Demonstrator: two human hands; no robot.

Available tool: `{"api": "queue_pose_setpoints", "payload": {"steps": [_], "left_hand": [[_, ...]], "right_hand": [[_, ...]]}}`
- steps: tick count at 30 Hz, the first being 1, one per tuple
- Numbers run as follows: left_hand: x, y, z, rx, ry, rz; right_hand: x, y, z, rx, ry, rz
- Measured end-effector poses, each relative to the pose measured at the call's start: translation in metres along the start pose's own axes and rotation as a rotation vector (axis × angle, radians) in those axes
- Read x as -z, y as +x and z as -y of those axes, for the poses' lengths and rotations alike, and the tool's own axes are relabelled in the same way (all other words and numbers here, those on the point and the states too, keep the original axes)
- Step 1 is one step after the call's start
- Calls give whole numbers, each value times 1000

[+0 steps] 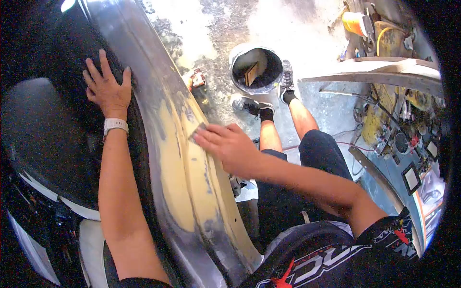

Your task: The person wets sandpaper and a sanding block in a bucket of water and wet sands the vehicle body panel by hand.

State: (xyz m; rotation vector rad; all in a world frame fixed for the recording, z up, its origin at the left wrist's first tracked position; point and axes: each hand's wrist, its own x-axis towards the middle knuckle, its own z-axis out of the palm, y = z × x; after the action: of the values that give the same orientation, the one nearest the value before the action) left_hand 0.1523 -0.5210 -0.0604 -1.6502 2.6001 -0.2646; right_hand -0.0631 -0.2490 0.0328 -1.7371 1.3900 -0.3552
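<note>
Right hand (230, 148) pinched a small grey pad (197, 130) against the yellow-patched metal panel (175, 189), which ran lengthwise beside the person's legs (303, 117). Left hand (109, 91) lay with fingers spread on the dark surface (74, 53) along the panel's other side, a white watch (116, 124) at its wrist. Beyond, a bucket (246, 56) stood on the floor (206, 41) near the shoes (253, 106).
</note>
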Motion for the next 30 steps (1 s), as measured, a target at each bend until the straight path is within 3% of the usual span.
{"api": "queue_pose_setpoints", "payload": {"steps": [5,7,12,14,17,23,26,30], "left_hand": [[2,-1,0,-1,-31,-6],[2,-1,0,-2,-47,-13],[0,-2,2,9,-65,-26],[1,-1,1,22,-61,-11],[5,0,-1,24,-51,-1],[4,0,-1,26,-76,-12],[7,1,-1,36,-71,15],[10,-1,-1,31,-58,29]], "right_hand": [[38,-78,94,100,132,29],[46,-88,99,127,157,96],[21,-12,23,91,80,123],[-12,22,-18,85,1,33],[-12,28,-16,56,-25,52],[51,-51,105,82,85,129],[52,-46,93,96,82,146],[14,17,19,33,7,150]]}}
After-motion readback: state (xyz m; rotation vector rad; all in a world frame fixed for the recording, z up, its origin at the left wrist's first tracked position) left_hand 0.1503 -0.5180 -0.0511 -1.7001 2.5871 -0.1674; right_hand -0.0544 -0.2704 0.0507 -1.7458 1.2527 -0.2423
